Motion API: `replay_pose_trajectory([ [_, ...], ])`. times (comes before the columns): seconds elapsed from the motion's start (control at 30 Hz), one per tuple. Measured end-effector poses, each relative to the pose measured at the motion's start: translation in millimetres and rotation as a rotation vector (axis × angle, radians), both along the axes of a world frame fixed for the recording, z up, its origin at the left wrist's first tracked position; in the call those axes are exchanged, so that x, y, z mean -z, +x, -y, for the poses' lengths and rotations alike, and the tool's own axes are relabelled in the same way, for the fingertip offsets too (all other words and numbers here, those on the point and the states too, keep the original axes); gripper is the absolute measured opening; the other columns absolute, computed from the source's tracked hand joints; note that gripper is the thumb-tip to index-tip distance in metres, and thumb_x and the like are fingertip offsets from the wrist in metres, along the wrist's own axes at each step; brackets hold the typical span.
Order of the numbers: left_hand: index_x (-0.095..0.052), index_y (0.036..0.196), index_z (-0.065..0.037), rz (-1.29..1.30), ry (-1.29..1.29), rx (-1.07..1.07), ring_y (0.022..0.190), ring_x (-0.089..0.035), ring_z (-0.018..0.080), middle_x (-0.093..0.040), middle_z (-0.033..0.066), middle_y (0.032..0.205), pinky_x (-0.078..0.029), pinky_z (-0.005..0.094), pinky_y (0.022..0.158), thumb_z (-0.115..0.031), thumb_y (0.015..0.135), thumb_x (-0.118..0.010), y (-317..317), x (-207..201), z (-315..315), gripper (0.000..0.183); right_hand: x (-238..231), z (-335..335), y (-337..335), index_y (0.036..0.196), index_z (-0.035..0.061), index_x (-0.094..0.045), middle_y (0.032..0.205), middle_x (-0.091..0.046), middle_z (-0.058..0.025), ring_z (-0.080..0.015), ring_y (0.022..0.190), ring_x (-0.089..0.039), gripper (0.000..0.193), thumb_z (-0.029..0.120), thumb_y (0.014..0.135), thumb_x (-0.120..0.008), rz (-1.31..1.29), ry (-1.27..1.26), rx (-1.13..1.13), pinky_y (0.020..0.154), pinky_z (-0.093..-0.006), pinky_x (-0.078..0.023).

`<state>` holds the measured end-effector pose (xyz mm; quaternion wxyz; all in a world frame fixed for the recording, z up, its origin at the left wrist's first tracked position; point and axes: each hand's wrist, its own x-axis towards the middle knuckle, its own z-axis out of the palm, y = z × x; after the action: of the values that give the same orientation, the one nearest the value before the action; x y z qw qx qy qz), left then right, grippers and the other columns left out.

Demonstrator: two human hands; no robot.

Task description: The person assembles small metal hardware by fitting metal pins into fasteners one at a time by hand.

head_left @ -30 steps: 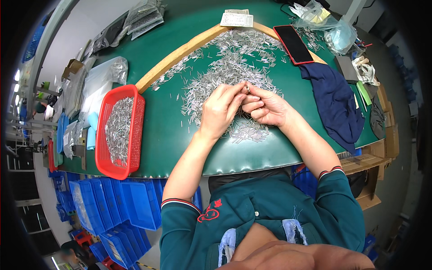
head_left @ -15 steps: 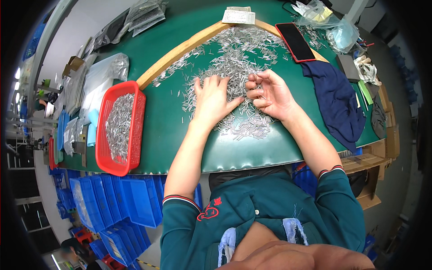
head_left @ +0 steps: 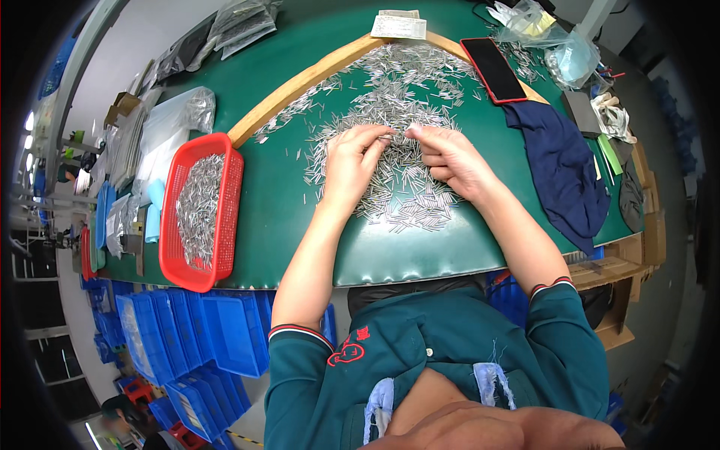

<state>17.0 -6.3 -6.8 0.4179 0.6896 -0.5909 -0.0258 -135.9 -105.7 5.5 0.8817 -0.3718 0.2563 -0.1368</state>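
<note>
A spread heap of short, thin silvery metal pins (head_left: 409,196) lies on the green table top (head_left: 289,217) in front of me. Over its middle, my left hand (head_left: 351,161) is closed, thumb and fingertips drawn together. Just to its right, my right hand (head_left: 456,159) makes a pinch, with the other fingers curled in. The two sets of fingertips almost meet, a small gap apart. Whatever they grip is too small to make out. At the left, a red plastic basket (head_left: 227,225) holds many similar pins.
Wooden strips (head_left: 307,80) form an angled border behind the heap, topped by a paper slip (head_left: 398,28). To the right lie a red-edged phone (head_left: 495,71) and a dark blue cloth (head_left: 559,169). Clear plastic bags (head_left: 176,116) lie at left; blue bins (head_left: 232,330) stand below the table.
My left hand has gone from spread fingers on the pins to a pinch. My right hand's fingertips have moved slightly left, and the two hands' fingertips are now closer together.
</note>
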Motion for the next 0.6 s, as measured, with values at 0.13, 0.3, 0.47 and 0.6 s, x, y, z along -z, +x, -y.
replay_pose_trajectory([
  [0.13,-0.064,0.092,-0.005,-0.281,-0.028,0.062,0.078,-0.059,0.0199,-0.062,0.0078,0.084,-0.045,0.0274,0.070,-0.007,0.078,-0.059,-10,-1,-1,0.015,-3,-13,6,0.090,0.0073,-0.057,0.055,-0.035,0.0115,0.0018,0.042,-0.021,0.022,0.028,0.083,-0.059,-0.172,-0.385,0.046,0.036,-0.0170,-0.013],
  [0.3,-0.065,0.092,-0.006,-0.002,-0.117,0.034,0.077,-0.059,0.0208,-0.062,0.0080,0.081,-0.042,0.0301,0.072,-0.009,0.077,-0.061,-15,-2,-2,0.016,-1,-14,7,0.092,0.0012,-0.062,0.080,-0.061,-0.0013,-0.0030,0.069,-0.049,0.026,0.025,0.082,-0.061,-0.134,-0.443,0.131,0.059,-0.0176,-0.038],
  [0.47,-0.065,0.090,-0.011,0.060,-0.098,-0.019,0.075,-0.058,0.0195,-0.063,0.0037,0.079,-0.038,0.0326,0.077,-0.014,0.077,-0.061,-13,1,0,0.014,12,-12,12,0.092,-0.0008,-0.062,0.081,-0.062,-0.0030,-0.0049,0.076,-0.052,0.026,0.023,0.082,-0.060,-0.076,-0.608,0.174,0.068,-0.0189,-0.041],
  [0.6,-0.065,0.092,-0.011,0.191,-0.109,-0.030,0.074,-0.058,0.0189,-0.062,0.0027,0.077,-0.039,0.0320,0.076,-0.012,0.075,-0.062,-13,-3,-2,0.017,18,-10,11,0.089,-0.0015,-0.063,0.080,-0.062,-0.0038,-0.0048,0.075,-0.052,0.026,0.023,0.082,-0.060,-0.052,-0.758,0.184,0.068,-0.0192,-0.041],
])
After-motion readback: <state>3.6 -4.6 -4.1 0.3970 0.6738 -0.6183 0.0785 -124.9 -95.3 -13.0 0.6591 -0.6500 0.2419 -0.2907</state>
